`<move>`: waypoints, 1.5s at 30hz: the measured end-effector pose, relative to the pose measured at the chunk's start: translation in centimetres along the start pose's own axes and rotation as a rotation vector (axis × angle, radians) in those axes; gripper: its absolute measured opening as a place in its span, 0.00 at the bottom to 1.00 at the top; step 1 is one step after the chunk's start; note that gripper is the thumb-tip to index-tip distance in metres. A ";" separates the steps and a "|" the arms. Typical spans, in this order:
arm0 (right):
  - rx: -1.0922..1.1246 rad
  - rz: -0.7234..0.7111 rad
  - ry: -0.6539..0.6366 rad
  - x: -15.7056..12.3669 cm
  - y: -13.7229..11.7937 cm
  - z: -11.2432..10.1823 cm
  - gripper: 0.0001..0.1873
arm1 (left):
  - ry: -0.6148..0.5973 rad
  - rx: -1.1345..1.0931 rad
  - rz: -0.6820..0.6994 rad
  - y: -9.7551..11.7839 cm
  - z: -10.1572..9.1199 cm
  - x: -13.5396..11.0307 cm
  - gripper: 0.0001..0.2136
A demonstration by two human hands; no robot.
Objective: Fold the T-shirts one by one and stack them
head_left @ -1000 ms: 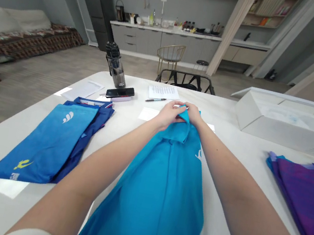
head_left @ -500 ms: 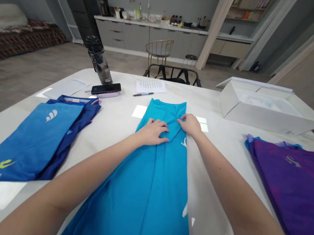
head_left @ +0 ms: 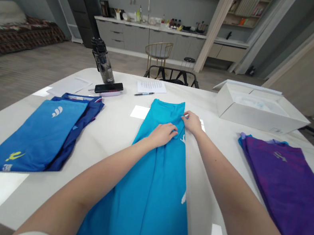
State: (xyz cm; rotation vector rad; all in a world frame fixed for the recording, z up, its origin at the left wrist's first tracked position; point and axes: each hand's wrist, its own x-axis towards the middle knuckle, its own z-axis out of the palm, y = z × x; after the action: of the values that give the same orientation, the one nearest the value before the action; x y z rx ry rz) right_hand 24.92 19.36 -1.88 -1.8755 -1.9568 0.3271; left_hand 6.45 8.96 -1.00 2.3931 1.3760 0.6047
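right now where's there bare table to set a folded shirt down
Bare tabletop runs between the blue folded shirts and the teal shirt; another strip lies between the teal shirt and the purple shirt, below the white box. Crowded: the far edge, with phone, water bottle, sheet of paper and pen.

Turquoise athletic shirt [head_left: 143,208], lying flat, folded lengthwise into a long strip, white print along its edge

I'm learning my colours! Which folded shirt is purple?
The purple shirt, lying farthest right; the middle shirt is turquoise and the left shirts are blue.
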 end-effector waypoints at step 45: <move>-0.191 -0.457 -0.004 -26.2 -9.2 0.6 0.16 | 0.129 0.432 -0.237 5.0 -2.1 -23.2 0.21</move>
State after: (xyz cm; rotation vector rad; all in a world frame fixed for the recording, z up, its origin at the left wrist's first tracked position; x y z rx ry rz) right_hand 16.69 -7.17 -1.74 -1.4641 -2.4115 0.0074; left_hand -1.32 -13.50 -1.56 2.4799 1.9848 0.4382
